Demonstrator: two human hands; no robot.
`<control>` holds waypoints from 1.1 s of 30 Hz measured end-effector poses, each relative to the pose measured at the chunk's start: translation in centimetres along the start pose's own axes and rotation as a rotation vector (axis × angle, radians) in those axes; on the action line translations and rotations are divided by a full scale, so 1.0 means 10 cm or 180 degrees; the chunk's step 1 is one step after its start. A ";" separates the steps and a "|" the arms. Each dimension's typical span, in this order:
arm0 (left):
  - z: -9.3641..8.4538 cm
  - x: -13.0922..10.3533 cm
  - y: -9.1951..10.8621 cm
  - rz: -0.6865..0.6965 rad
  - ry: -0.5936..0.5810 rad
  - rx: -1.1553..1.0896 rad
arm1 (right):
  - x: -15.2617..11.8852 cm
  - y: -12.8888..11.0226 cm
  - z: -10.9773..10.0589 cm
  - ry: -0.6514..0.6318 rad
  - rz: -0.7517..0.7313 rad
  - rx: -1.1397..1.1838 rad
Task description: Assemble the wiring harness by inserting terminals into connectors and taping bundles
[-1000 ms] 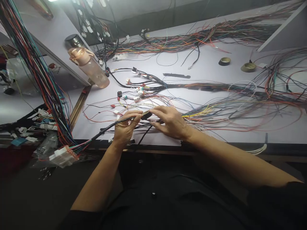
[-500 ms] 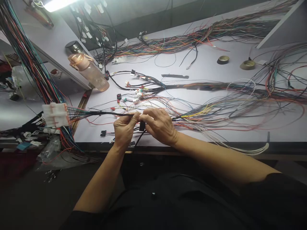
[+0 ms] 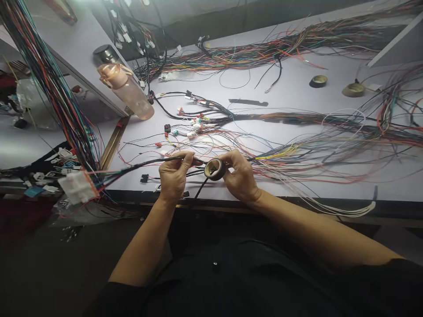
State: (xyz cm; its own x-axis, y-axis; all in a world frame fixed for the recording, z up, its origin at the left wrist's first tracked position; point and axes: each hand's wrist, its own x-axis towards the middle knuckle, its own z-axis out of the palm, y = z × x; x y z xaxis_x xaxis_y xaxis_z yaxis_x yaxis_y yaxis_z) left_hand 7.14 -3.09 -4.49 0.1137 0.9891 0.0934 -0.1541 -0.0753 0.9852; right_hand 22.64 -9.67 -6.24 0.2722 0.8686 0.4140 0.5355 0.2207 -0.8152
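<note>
My left hand [image 3: 173, 178] is closed around a black-taped wire bundle [image 3: 145, 164], thumb pressed on top. At the bundle's left end hangs a large white connector [image 3: 78, 187], past the table's edge. My right hand [image 3: 242, 176] pinches a roll of black tape [image 3: 214, 170], its open ring turned toward me, close to the right of my left hand. Loose wires, including yellow ones [image 3: 280, 152], fan out to the right behind the right hand. A small black connector [image 3: 144, 178] lies left of my left hand.
A taped harness [image 3: 274, 117] with several small connectors crosses the table behind my hands. Two tape rolls, one [image 3: 318, 81] left of the other [image 3: 353, 89], lie farther back. A bottle [image 3: 130, 94] stands tilted-looking at the left; a thick wire bundle [image 3: 54, 86] hangs beside it.
My right hand has moved right, away from my left, and the tape roll has turned to show its ring. The white connector has dropped slightly and tilted. The view has shifted a little.
</note>
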 end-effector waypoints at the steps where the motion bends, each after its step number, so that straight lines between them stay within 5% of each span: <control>1: 0.00 0.00 0.00 -0.0010 -0.0035 -0.0035 | 0.01 0.00 -0.01 -0.0049 0.0190 0.0043; 5: 0.01 -0.04 -0.04 -0.0175 -0.0139 -0.0222 | 0.08 -0.02 -0.03 -0.0238 0.0603 0.0239; 11: 0.01 -0.11 -0.13 -0.0388 -0.0385 0.0203 | 0.06 0.02 -0.04 -0.0285 0.0523 0.0248; 19: -0.02 -0.14 -0.20 -0.0296 -0.0220 -0.0002 | 0.20 0.17 -0.05 -0.0876 0.0725 -0.0374; 27: 0.01 -0.12 -0.16 -0.0270 -0.0141 -0.0042 | 0.28 0.17 -0.32 -0.1056 -0.1073 -0.0902; 33: 0.03 -0.12 -0.09 0.0017 -0.0339 0.0158 | 0.49 0.20 -0.25 -0.1596 -0.1401 -0.1077</control>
State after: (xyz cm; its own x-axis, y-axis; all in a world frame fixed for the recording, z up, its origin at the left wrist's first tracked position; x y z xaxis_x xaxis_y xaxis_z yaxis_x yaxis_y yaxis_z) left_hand 7.46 -4.27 -5.41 0.2171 0.9698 0.1110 -0.1066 -0.0894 0.9903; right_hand 27.04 -6.07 -4.88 -0.3777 0.8475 0.3729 0.7496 0.5163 -0.4142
